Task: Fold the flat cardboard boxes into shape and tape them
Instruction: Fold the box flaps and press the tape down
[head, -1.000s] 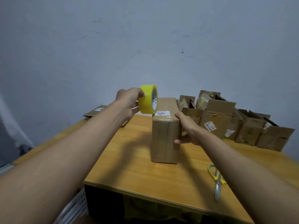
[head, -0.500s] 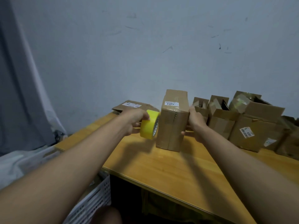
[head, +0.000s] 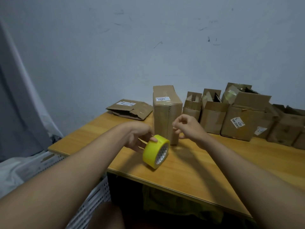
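A closed, taped cardboard box point(head: 162, 116) with a white label on top stands upright on the wooden table point(head: 189, 166). My left hand point(head: 137, 138) holds a yellow tape roll point(head: 156, 151) just in front of the box, low over the table. My right hand point(head: 187, 128) hovers at the box's right front edge, off the cardboard, its fingers curled with nothing visible in them. A flat folded box point(head: 130, 109) with a label lies at the table's back left corner.
Several open, shaped boxes point(head: 244, 119) line the wall at the back right. A white perforated basket point(head: 92, 195) sits below the table's left edge, beside grey cloth point(head: 19, 100). The table's front edge runs diagonally below my arms.
My right hand has let go of the box's side. My left hand has brought the tape roll down and toward me, from beside the box to in front of it.
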